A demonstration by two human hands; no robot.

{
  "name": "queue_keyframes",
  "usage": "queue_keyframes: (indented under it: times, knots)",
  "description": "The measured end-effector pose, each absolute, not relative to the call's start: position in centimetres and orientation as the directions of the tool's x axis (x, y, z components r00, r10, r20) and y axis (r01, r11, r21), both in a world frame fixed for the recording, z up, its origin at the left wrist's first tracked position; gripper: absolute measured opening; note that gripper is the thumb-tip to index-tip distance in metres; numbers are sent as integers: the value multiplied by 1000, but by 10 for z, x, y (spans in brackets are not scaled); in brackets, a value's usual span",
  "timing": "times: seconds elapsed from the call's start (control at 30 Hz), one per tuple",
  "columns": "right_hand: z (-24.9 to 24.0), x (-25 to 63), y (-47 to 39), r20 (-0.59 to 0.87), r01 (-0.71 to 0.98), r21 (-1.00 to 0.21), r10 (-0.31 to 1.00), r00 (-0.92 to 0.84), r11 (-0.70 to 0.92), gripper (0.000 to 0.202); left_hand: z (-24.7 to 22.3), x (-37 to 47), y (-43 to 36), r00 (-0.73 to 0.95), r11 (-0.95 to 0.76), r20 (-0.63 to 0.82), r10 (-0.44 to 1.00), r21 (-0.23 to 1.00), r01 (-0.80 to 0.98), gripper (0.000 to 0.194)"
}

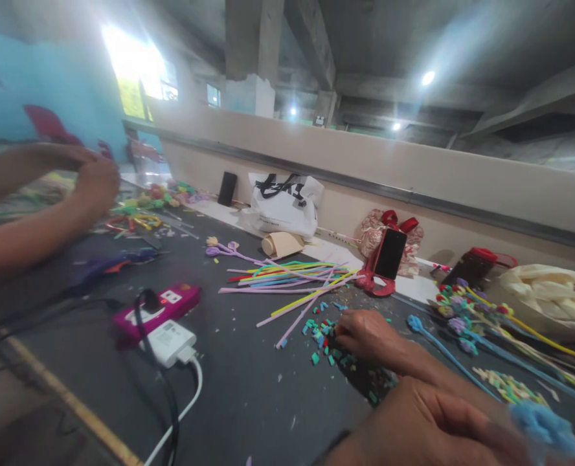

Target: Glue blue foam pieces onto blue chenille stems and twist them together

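My left hand [426, 424] is at the bottom right, its fingers closed on a fluffy blue piece [544, 427]; both are blurred. Beyond it, my right hand [365, 333] rests low over scattered short green, blue and red pieces [322, 333], with its fingers curled and their tips hidden. Whether it holds a piece cannot be seen. Long lilac, yellow and blue fuzzy stems [297, 278] lie in a loose pile past the pieces. A blue stem with a looped head [416, 323] lies to the right of my right hand.
A co-worker's hands [96, 178] are at the left, above the dark table [239, 382]. A pink power strip [183, 299] with a white charger [171, 342] and cables lies nearer. A propped phone [389, 254], a white bag [287, 207] and fluffy flowers [457, 310] stand or lie farther off.
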State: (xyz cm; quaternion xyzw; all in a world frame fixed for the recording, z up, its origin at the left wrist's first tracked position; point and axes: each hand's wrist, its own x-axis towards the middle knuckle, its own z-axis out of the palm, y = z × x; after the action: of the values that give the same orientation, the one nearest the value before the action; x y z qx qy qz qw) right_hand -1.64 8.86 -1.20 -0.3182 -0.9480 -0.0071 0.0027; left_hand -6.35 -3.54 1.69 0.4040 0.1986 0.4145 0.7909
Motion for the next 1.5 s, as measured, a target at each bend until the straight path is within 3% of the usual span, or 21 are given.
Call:
queue_keyframes:
  times: [0.23,0.43,0.53,0.67,0.93,1.2,1.5]
  knots:
    - [-4,-6,90,54,642,-177,659,-750,746,14,8,-58,-30,610,331,85,788,777,-535,12]
    - [8,20,85,11,516,-723,755,-656,459,3,6,-56,-28,609,387,85,788,701,-599,8]
    - [12,32,81,3,437,-821,768,-640,367,9,4,-57,-22,507,326,5,862,760,-563,9]
    - [13,50,79,27,373,-879,811,-585,298,13,0,-62,-9,275,248,-97,957,764,-595,16]
    - [14,85,57,-25,185,-981,898,-439,63,22,-10,-68,5,92,233,-221,971,787,-571,24]
    - [18,104,21,13,245,-964,945,-327,98,16,-20,-51,1,162,277,-230,960,874,-399,31]
    - [8,114,22,14,177,-981,932,-362,83,15,-21,-46,0,140,244,-210,968,919,-311,27]
